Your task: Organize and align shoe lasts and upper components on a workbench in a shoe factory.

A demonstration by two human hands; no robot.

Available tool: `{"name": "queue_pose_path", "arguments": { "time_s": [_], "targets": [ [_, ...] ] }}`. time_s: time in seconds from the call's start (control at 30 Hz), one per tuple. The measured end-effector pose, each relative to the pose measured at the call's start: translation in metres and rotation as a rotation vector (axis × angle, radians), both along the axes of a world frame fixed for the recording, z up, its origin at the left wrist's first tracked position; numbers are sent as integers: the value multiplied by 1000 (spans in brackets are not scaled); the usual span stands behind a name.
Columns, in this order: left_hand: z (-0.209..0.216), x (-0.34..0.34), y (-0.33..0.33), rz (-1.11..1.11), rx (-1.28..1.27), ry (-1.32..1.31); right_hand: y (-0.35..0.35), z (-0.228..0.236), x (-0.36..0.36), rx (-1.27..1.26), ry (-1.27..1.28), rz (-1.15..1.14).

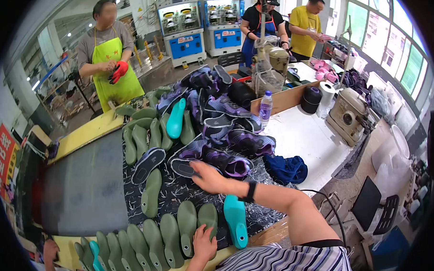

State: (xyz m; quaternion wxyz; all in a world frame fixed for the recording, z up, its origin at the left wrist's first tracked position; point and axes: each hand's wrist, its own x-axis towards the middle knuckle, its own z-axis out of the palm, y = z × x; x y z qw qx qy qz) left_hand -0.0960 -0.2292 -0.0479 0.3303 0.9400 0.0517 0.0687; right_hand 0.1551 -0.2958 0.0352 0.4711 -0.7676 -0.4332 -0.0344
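Shoe uppers and lasts handled on table.
Right hand (208, 178) laid flat and unclenched on a purple shoe upper (225, 163), just above the teal last (236, 226). Left hand (202, 244) rested loosely on a green last (208, 220) left of it, nothing gripped. Risk: stacked uppers may be knocked off the table (307, 138) by the reaching arm.

shoe lasts (163, 238) left of shoe uppers (226, 131), bottle (265, 107) behind on table (307, 143)
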Motion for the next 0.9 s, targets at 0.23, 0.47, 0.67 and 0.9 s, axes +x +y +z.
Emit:
{"name": "queue_pose_path", "arguments": {
  "time_s": [0.23, 0.47, 0.67, 0.9],
  "targets": [
    [-4, 2, -3, 5, 10, 5, -149, -61, -87, -352, -293, -126],
    [-4, 0, -4, 25, -2, 26, -173, -140, -120, -563, -22, -365],
    [-7, 1, -7, 33, 6, 16, -131, -100, -107, -302, 523, -354],
    [-4, 1, -7, 53, 9, 5, -86, -99, -130, -719, 406, -181]
  ]
}}
